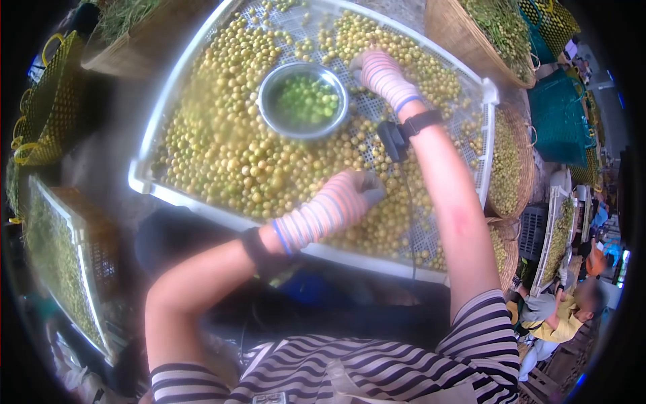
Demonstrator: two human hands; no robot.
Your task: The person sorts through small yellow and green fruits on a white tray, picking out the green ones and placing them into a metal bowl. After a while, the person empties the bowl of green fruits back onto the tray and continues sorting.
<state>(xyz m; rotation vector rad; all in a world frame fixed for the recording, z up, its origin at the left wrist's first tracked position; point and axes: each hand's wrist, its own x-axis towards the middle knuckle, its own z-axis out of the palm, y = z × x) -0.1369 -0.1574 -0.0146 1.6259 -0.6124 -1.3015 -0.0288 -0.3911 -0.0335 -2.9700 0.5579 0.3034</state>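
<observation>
A white mesh tray [486, 124] is spread with small round yellow-green fruits [259, 161]. Among them stands a metal bowl [264, 111] with brighter green fruits [306, 99] inside. My left hand [344, 196], in a striped glove with grey fingertips, is just above the fruits at the tray's near side. Its fingers are curled together, and what they hold, if anything, is hidden. Beyond and right of the bowl, my right hand [385, 73], gloved alike, bends its fingers down onto the fruits. Its fingertips are partly hidden, so I cannot see what is in them.
Wicker baskets [464, 30] of fruit and stems stand at the far right and along the right side. Another fruit-filled tray [64, 269] is on the left. A cable [409, 215] hangs from the right wrist device [392, 141]. A person in yellow [568, 320] sits at right.
</observation>
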